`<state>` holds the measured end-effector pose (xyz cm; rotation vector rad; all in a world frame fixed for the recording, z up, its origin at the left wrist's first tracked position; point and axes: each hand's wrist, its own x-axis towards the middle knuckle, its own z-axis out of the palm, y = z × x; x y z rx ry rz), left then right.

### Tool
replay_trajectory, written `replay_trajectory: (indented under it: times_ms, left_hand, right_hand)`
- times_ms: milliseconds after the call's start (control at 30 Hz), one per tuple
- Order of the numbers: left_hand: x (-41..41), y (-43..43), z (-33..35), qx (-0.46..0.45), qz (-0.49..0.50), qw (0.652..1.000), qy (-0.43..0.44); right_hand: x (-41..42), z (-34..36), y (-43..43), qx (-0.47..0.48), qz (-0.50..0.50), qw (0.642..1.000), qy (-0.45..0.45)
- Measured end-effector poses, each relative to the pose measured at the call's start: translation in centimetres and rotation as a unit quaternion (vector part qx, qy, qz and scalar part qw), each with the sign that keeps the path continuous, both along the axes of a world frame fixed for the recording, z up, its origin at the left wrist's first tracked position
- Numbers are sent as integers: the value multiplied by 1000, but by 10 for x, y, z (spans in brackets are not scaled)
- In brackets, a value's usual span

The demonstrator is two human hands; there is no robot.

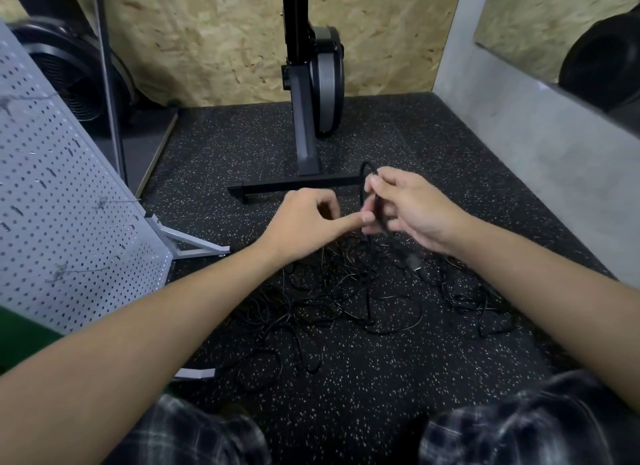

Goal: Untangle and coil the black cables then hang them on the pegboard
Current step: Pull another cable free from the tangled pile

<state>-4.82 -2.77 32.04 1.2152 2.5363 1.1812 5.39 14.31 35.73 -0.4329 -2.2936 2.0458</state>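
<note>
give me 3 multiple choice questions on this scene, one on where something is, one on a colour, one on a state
1. Where does the pegboard stand relative to the cable pile?
A) to its left
B) to its right
C) flat under it

2. What colour is the cable pile?
A) white
B) black
C) orange

3. What is the right hand doing?
A) lying flat on the floor
B) gripping a loop of cable
C) resting on a knee

Answers:
1 A, the perforated board fills the left edge of the view, with the pile to its right.
2 B, every strand is black against the speckled floor.
3 B, its fingers curl round a small loop held above the pile.
</note>
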Motion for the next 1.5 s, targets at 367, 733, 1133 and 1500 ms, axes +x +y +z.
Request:
replay_trajectory:
  times_ms: [367,733,1133,1500]
  left_hand:
    - [-14,2,-23,-18,-109,978,-174]
    - [14,22,9,72,-76,984,-141]
    - [21,19,3,151,-5,970,-190]
    - [-7,6,-29,-43,-189,954,-227]
  right_hand:
    - [6,13,18,-70,47,995,46]
    - [-7,-19,-6,-25,-83,996,18]
    - [-3,-24,-18,85,-41,995,35]
    - [-4,-3,5,-85,-116,986,85]
